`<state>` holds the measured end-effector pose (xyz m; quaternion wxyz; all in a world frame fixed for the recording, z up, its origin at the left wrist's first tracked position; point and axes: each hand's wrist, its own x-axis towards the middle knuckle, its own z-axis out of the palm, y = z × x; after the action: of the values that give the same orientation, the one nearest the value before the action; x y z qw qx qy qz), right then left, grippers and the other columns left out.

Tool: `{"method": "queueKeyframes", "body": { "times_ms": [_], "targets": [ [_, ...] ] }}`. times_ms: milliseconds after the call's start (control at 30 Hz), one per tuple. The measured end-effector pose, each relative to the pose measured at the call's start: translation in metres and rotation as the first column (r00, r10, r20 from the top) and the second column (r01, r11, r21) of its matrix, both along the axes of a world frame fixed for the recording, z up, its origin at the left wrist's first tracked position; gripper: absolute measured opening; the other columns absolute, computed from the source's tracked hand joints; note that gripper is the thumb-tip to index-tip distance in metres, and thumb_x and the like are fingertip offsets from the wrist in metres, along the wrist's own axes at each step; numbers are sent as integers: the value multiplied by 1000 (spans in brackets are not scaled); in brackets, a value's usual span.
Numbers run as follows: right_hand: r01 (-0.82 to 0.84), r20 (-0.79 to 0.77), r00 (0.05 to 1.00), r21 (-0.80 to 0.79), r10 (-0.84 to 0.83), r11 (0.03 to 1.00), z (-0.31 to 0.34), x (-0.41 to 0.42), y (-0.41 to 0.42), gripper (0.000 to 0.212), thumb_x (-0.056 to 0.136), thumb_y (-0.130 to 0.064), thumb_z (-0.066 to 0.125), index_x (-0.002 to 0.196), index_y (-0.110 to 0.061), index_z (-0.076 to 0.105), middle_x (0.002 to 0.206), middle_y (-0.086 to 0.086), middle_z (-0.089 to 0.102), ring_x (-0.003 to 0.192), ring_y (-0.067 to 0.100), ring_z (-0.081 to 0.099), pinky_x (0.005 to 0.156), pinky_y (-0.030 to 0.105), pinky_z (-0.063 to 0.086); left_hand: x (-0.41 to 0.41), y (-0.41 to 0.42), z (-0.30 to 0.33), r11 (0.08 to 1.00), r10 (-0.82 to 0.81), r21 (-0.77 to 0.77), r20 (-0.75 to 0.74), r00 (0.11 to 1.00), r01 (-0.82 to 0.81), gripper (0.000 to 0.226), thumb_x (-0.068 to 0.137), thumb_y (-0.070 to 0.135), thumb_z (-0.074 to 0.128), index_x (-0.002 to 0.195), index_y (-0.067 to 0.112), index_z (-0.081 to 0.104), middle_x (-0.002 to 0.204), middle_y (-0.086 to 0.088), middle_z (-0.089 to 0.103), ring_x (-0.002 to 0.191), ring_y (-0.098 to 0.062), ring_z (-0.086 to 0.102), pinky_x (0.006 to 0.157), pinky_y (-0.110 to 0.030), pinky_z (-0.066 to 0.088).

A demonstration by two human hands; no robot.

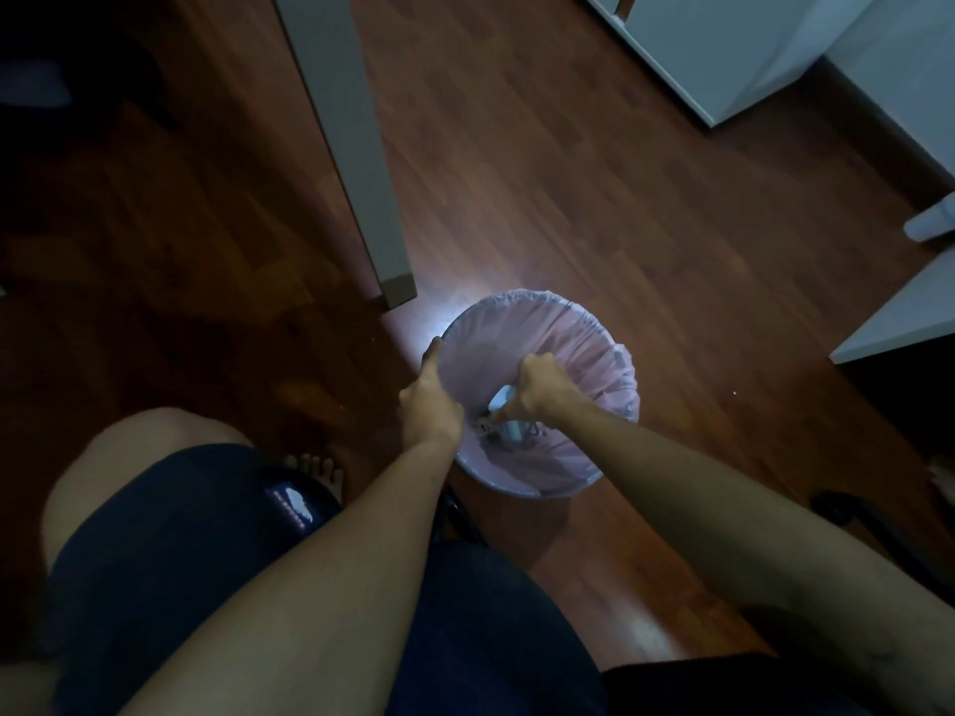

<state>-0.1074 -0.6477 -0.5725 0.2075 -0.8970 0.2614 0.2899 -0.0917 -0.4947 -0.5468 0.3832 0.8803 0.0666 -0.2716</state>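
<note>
Left hand (431, 400) pinches bag (517, 328) at bin (517, 490) rim, 9 o'clock; right hand (537, 387) fists bag at centre. Thin, soft, slippery; I'd grip bunched edge.

Table leg (362, 198) close beyond-left of bin (522, 296); open floor (723, 302) right.

Bin liner (584, 348): thin pink plastic film, half see-through, creased and puckered where my right grip (537, 390) bunches it. Floor (568, 198): reddish wood planks, smooth, slight sheen, one glare patch. Table leg (351, 147): grey, matt. Shorts (155, 534): dark cloth, dull.
</note>
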Motion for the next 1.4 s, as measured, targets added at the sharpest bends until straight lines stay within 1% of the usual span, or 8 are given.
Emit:
{"method": "queueKeyframes", "body": {
  "times_ms": [133, 400, 633, 800, 967, 1133, 1267, 1400],
  "targets": [
    [58, 33, 998, 41, -60, 997, 18, -2, -3, 54, 52, -44, 91, 79, -3, 68, 83, 12, 70, 70, 24, 69, 55, 33, 58, 6, -2, 5, 999, -23, 39, -7, 1000, 23, 67, 90, 4, 50, 149, 31, 35, 137, -17, 55, 123, -38, 56, 102, -41, 46],
    [168, 135, 975, 52, -174, 984, 103, -7, -7, 52, 58, -44, 86, 53, -12, 46, 56, 0, 44, 50, 13, 44, 41, 25, 29, 19, -1, 66, 978, -154, 134, -33, 988, 157, 41, 90, 31, 59, 125, 9, 63, 129, -17, 63, 121, -35, 58, 97, -36, 46],
    [299, 321, 891, 121, -322, 947, 225, -1, -7, 58, 47, -49, 88, 73, -7, 56, 89, 9, 63, 69, 22, 64, 52, 26, 44, 36, -4, 189, 975, -221, 40, 120, 968, 217, 28, 85, 28, 62, 98, 8, 76, 112, -12, 73, 113, -30, 64, 92, -29, 48],
    [303, 480, 810, 149, -337, 941, 331, -2, -1, 49, 44, -49, 84, 63, -8, 65, 62, 7, 67, 58, 18, 69, 43, 20, 43, 39, 6, 292, 967, -248, 20, 304, 920, 254, 32, 90, 30, 60, 110, 9, 73, 121, -9, 70, 121, -27, 59, 96, -27, 42],
    [249, 622, 724, 166, -297, 954, 433, -2, 24, 50, 52, -51, 86, 52, -9, 60, 24, -4, 47, 39, 13, 56, 33, 15, 33, 37, 42, 392, 971, -217, 24, 501, 838, 237, 33, 90, 32, 58, 111, 12, 73, 123, -8, 70, 125, -26, 56, 102, -27, 40],
    [96, 767, 597, 221, -234, 971, 514, 6, 73, 39, 64, -41, 87, 64, -19, 56, 46, -10, 56, 52, 11, 55, 48, 20, 46, 40, 97, 470, 982, -172, 54, 637, 751, 179, 31, 89, 27, 57, 106, 7, 74, 114, -14, 72, 113, -30, 63, 82, -26, 43],
    [53, 763, 592, 286, -261, 957, 551, 27, 124, 44, 65, -44, 85, 57, -16, 52, 24, -8, 46, 44, 12, 53, 27, 11, 30, 47, 150, 510, 999, -43, 7, 704, 709, 54, 30, 87, 24, 60, 106, 4, 72, 115, -16, 71, 114, -31, 61, 89, -28, 45],
    [-22, 753, 584, 389, -304, 921, 560, 62, 172, 56, 45, -48, 89, 72, -9, 60, 67, 8, 64, 42, 13, 60, 31, 13, 37, 62, 210, 529, 996, 76, -32, 741, 667, -78, 40, 85, 27, 61, 119, 6, 66, 124, -16, 67, 119, -32, 58, 96, -30, 43]
  ]
}}
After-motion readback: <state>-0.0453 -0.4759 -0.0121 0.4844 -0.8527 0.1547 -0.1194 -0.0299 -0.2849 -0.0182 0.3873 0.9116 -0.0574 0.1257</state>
